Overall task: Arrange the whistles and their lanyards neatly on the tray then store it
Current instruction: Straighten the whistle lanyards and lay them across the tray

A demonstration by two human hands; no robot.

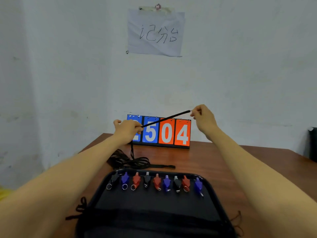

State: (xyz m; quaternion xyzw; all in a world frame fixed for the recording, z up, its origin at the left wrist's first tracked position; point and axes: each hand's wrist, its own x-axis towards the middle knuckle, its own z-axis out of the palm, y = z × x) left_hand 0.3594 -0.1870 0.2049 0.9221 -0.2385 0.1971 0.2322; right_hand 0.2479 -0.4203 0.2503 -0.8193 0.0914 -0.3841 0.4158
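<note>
Both hands are raised above the wooden table and hold one black lanyard stretched tight between them. The left hand pinches the lower end with its fingers closed on the cord, and the right hand pinches the upper end in the same way, so the cord runs up toward the right in front of the flip scoreboard, which shows 5, 0 and 4. From the left hand a part of the cord hangs down to a pile of black lanyards lying on the table just behind the tray. The dark tray lies near the person, and nine whistles, black, blue and red, lie in a row along its far edge. A paper sheet with handwritten characters hangs on the wall.
</note>
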